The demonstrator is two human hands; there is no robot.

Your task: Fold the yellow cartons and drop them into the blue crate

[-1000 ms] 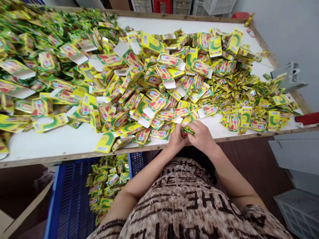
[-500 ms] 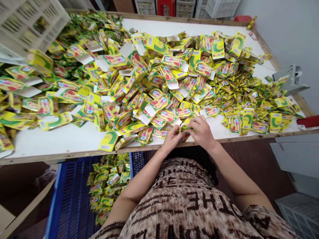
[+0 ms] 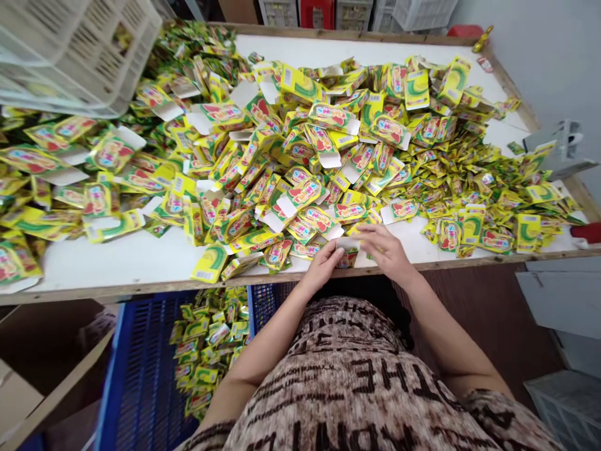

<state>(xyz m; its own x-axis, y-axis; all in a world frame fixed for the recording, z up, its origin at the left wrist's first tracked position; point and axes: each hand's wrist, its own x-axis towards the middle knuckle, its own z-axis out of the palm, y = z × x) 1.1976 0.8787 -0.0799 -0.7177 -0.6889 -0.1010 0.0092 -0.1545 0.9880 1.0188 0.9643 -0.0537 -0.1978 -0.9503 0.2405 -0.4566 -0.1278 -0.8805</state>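
Note:
My left hand [image 3: 323, 265] is closed on a small yellow and green candy box [image 3: 347, 243] just above the table's front edge. A pale flap or side of the box faces up between my hands. My right hand [image 3: 385, 250] is at the box's right end with its fingers stretched out and apart. Whether its fingertips touch the box I cannot tell. Right behind my hands lies a heap of similar boxes [image 3: 300, 194], many with white flaps sticking out. Small yellow wrapped packets [image 3: 451, 175] are piled to the right.
A white plastic crate [image 3: 126, 81] hangs over the heap at the upper left. Below the table, a blue crate [image 3: 141, 363] stands beside my left arm, with filled boxes or packets in it. A wooden rim [image 3: 141, 289] edges the white table. A grey metal device [image 3: 558, 150] stands at the right.
My right hand's fingers have opened from a pinch and the box's pale side now shows. At the left, the white crate has shifted right and a blurred box has come to rest on the heap.

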